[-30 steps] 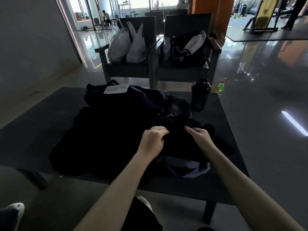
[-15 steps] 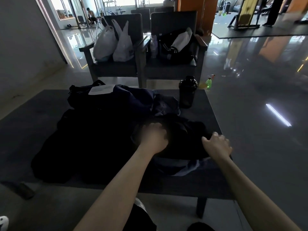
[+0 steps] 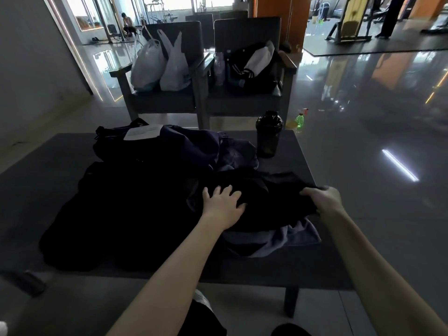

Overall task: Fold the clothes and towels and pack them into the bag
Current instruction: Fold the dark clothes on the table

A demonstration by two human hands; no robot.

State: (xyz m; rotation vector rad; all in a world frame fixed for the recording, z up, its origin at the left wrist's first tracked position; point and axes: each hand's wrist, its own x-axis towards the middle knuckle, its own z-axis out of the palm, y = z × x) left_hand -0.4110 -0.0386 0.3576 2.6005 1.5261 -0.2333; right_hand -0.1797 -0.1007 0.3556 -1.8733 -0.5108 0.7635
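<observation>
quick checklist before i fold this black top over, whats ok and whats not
1. Right hand grips the right edge of the black garment: ok.
2. Left hand presses flat on the garment, fingers spread, to anchor it: ok.
3. Garment spread smooth, without creases: cannot tell, too dark.
4. Surface under the garment is flat: not ok, a grey towel lies bunched beneath its near edge.
5. Shaker bottle stands upright at the far side of the table, apart from the garment: ok.
6. Bag behind the pile is open for packing: cannot tell.
</observation>
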